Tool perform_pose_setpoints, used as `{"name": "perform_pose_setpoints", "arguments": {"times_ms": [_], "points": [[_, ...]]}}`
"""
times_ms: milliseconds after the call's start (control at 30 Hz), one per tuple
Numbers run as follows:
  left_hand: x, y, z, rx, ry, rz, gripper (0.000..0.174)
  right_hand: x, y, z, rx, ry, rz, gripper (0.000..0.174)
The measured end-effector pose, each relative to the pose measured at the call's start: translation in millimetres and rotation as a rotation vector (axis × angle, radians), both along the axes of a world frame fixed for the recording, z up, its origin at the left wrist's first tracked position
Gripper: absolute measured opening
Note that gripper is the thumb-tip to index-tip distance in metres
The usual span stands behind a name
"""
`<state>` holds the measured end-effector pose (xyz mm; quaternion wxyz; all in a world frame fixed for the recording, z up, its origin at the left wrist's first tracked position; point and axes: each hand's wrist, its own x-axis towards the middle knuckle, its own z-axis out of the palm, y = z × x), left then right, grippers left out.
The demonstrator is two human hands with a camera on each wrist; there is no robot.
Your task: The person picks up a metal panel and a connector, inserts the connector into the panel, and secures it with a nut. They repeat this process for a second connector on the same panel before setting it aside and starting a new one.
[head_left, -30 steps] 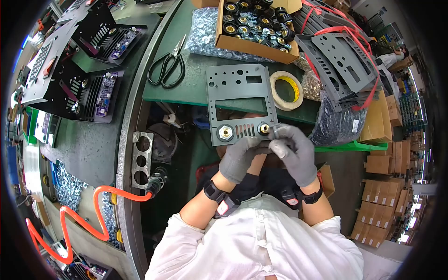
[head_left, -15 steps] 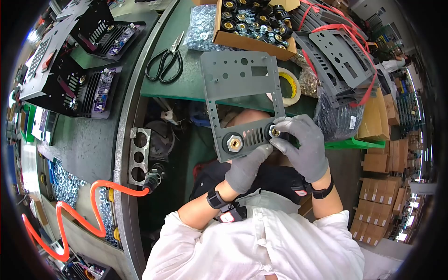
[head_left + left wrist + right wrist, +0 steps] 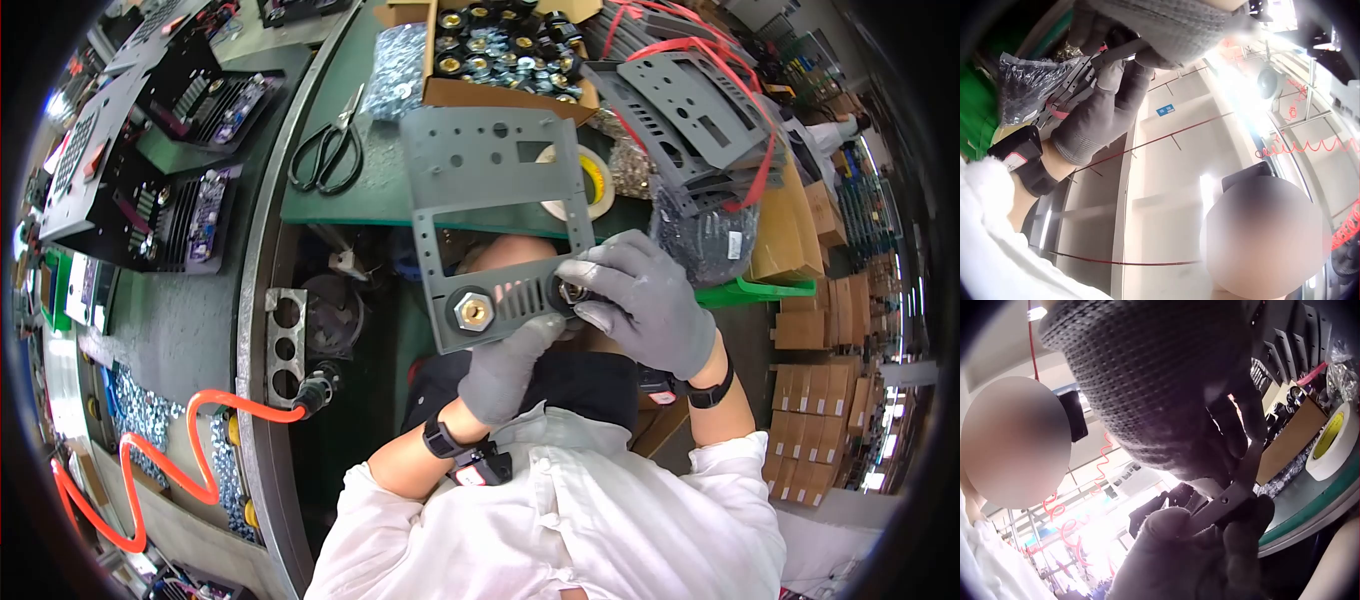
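Observation:
A grey metal panel [image 3: 455, 180] with round and rectangular cutouts is held tilted in front of the body, its top overlapping the bench. My gloved left hand [image 3: 508, 370] grips its lower edge, thumb on the front. At the panel's lower left sits a black fitting with a large hex nut [image 3: 473, 312] round its brass centre. The gloved right hand [image 3: 640, 300] pinches a hex nut [image 3: 572, 292] on the matching fitting at the lower right, partly hidden by the fingers. In the right wrist view both hands meet at the panel's edge [image 3: 1213, 509].
On the green bench lie scissors [image 3: 328, 155], a tape roll [image 3: 602, 195], a bag of metal parts [image 3: 395, 75] and a carton [image 3: 510, 98] of black fittings. Stacked panels [image 3: 690, 110] stand right. Assembled housings [image 3: 95, 190] and an orange coiled hose [image 3: 205, 440] are left.
The right fingers have moved onto the lower right fitting, now pinching its nut. The panel has come nearer the body and tilted. The left hand still grips its lower edge.

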<state>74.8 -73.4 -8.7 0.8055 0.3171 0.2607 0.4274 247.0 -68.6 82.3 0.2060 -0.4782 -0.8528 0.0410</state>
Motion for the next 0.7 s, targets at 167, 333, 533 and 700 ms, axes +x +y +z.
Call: {"name": "perform_pose_setpoints", "arguments": {"times_ms": [167, 333, 533, 700], "points": [[-1, 2, -13, 0.295, 0.088, 0.0, 0.031, 5, -5, -5, 0.171, -0.225, 0.052, 0.025], [7, -5, -6, -0.001, 0.027, 0.124, 0.024, 4, -10, -6, 0.241, -0.293, 0.047, 0.016], [8, -11, -26, 0.029, 0.112, 0.197, 0.015, -5, -18, -27, 0.242, -0.306, -0.183, 0.026], [16, -15, -24, 0.032, 0.131, 0.297, 0.019, -10, -21, -33, 0.26, -0.265, -0.278, 0.039]]}}
